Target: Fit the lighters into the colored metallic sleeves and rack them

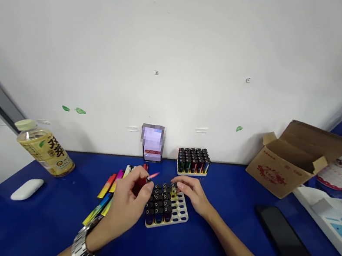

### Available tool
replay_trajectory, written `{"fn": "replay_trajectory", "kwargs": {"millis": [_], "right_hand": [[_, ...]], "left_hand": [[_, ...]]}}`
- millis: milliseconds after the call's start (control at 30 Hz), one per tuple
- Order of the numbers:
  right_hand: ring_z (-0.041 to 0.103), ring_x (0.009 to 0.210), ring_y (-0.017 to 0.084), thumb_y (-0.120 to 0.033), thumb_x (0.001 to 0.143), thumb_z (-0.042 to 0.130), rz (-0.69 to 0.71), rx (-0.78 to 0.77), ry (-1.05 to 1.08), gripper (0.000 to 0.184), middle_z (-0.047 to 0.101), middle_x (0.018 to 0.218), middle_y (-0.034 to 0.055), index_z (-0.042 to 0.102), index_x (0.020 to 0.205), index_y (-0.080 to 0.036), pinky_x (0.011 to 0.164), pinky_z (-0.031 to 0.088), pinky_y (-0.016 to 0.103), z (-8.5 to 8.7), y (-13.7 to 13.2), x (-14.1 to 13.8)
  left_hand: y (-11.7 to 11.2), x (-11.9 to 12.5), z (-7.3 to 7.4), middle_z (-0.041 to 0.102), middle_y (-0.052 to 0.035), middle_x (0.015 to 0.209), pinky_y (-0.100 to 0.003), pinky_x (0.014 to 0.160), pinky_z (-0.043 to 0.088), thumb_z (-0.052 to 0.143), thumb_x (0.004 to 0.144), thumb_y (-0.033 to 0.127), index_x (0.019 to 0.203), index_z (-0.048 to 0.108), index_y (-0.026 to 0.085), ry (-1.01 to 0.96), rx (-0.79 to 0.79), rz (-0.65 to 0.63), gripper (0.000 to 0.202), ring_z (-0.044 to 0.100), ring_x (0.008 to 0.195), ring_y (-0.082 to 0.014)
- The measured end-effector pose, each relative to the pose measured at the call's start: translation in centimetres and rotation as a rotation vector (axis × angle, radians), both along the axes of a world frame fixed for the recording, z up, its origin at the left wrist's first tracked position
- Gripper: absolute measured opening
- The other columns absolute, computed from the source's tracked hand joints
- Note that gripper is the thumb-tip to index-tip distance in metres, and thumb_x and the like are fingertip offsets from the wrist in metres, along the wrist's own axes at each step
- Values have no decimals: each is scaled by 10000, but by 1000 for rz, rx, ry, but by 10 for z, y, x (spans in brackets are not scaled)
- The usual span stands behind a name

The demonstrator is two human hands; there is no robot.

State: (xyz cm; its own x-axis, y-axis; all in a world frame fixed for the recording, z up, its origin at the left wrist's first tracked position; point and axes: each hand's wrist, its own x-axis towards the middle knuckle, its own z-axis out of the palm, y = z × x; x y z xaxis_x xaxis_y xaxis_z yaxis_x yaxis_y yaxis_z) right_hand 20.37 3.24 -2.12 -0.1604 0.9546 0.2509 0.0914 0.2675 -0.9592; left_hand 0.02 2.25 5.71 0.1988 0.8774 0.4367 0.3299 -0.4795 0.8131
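Observation:
My left hand (pixel 133 194), with a metal watch on its wrist, is closed around a lighter (pixel 148 178). A pinkish-red flame points up and right from its tip; most of its body is hidden by my fingers. My right hand (pixel 194 194) has its thumb and fingers at the top of a yellow lighter (pixel 173 190), which stands upright in a white tray (pixel 181 213) with holes. Several dark-topped lighters (pixel 158 215) fill the tray's left part. Colourful lighters (pixel 107 185) lie loose beside and partly behind my left hand.
A second tray (pixel 192 174) full of upright lighters stands near the wall. A phone (pixel 154 145) leans on the wall. At left are a tilted drink bottle (pixel 50 153) and a white case (pixel 27 189). At right are an open carton (pixel 278 164), a black phone-like slab (pixel 293 249) and a power strip (pixel 338 228).

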Motion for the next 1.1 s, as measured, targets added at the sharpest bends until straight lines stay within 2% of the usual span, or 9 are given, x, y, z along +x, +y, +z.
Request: {"fn": "replay_trajectory", "kwargs": {"millis": [167,267,400,833,967,1033,1100], "right_hand": [[558,677,170,-489,850,551,0,2,-16,357,617,723,31,704,890,-170,627,437,271,2,0,0],[558,675,169,-479,850,556,0,0,0,341,614,719,28,704,889,-174,624,443,270,1,0,0],[554,659,164,-467,850,560,11,2,-6,323,607,703,21,701,885,-179,616,438,268,-1,1,0],[558,650,167,-458,837,571,-8,9,14,308,611,694,24,693,885,-178,603,446,279,-1,0,-2],[564,683,181,-428,834,564,-224,189,47,280,621,736,35,662,934,-186,641,459,308,2,-2,-4],[555,686,183,-409,844,546,-319,322,37,247,610,735,35,645,915,-194,661,454,321,9,-4,-8],[548,688,184,-397,844,548,-315,419,6,225,600,736,36,637,899,-198,663,451,326,20,-7,-15]], "left_hand": [[0,-2,3,355,67,579,-234,494,288,498,854,361,694,432,210,-90,-42,49,230,329,525,-97],[0,-4,5,336,69,561,-241,496,270,472,856,330,657,407,212,-31,-9,12,240,310,516,-96],[-1,-3,6,338,69,564,-248,500,260,462,845,306,651,400,216,20,32,28,223,312,518,-101],[1,-2,2,325,67,592,-243,517,276,457,862,344,667,398,216,-24,-60,13,241,307,550,-107],[-2,4,3,370,69,635,-232,535,312,504,869,404,791,428,218,-31,-117,39,216,356,567,-105],[-3,6,3,444,58,701,-232,558,351,506,882,403,921,408,231,-21,-162,-19,201,426,600,-111],[-6,7,1,507,31,804,-250,615,407,485,903,367,995,357,244,7,-170,-95,200,505,675,-126]]}}
